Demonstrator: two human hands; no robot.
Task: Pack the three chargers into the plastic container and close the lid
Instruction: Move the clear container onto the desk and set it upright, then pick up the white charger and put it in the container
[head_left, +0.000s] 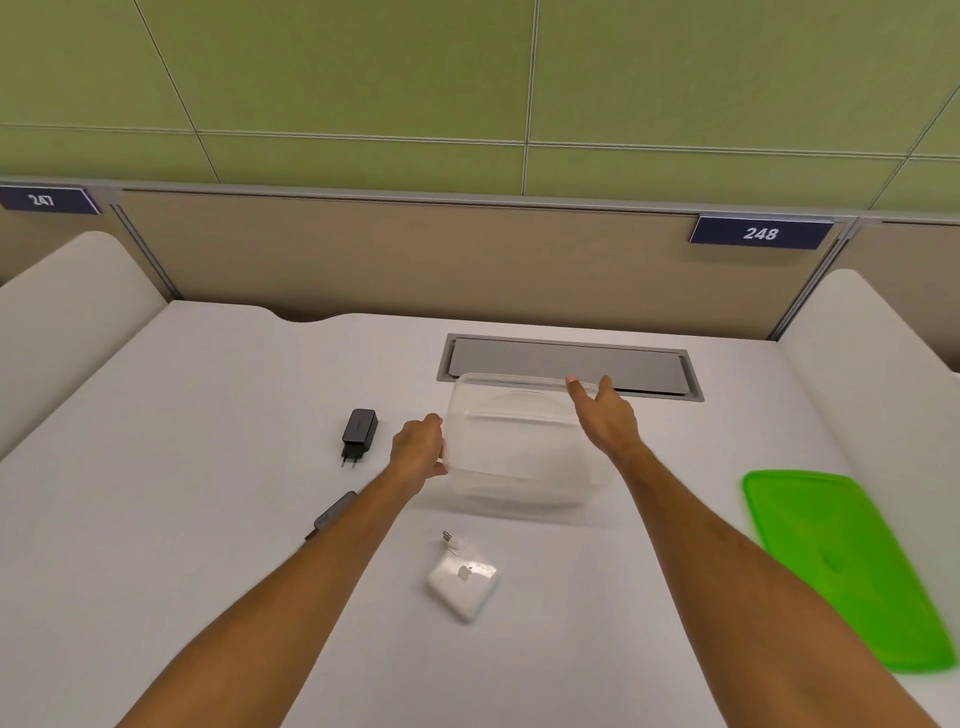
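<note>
A clear plastic container (519, 457) sits in the middle of the white table, with nothing visible inside. My left hand (418, 449) grips its left rim. My right hand (605, 415) rests against its far right side with fingers spread. A black charger (358, 434) lies left of the container. A second dark charger (332, 514) is mostly hidden under my left forearm. A white charger (462, 582) with its plug pointing up lies in front of the container. The green lid (841, 577) lies flat at the right.
A grey cable hatch (566, 358) is set in the table just behind the container. Padded white dividers (62, 301) rise on both sides, and a beige partition closes the back. A sign reading 248 (761, 234) hangs at the rear right.
</note>
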